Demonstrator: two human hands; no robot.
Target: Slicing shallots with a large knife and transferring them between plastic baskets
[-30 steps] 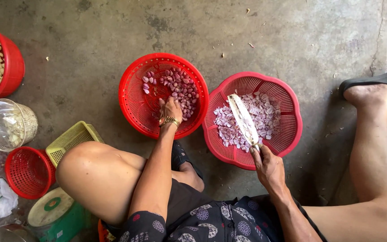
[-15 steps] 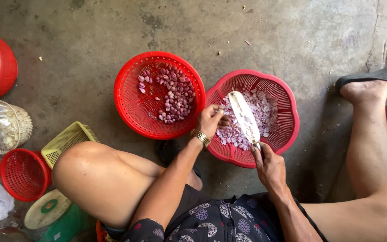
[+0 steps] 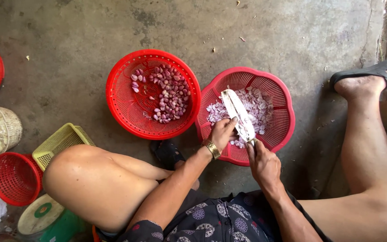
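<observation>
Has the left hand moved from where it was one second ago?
Yes. The left hand went from the round red basket of unpeeled cloves across to the scalloped red basket, beside the knife.

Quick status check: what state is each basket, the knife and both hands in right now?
Round red basket: on the floor, partly filled with whole purple shallots.
Scalloped red basket: on the floor, holds pale cut pieces.
Knife: held over the scalloped basket, blade pointing away.
Right hand: closed on the knife handle.
Left hand: fingers at the blade.
Small red basket: looks empty.
Yellow basket: tilted.
</observation>
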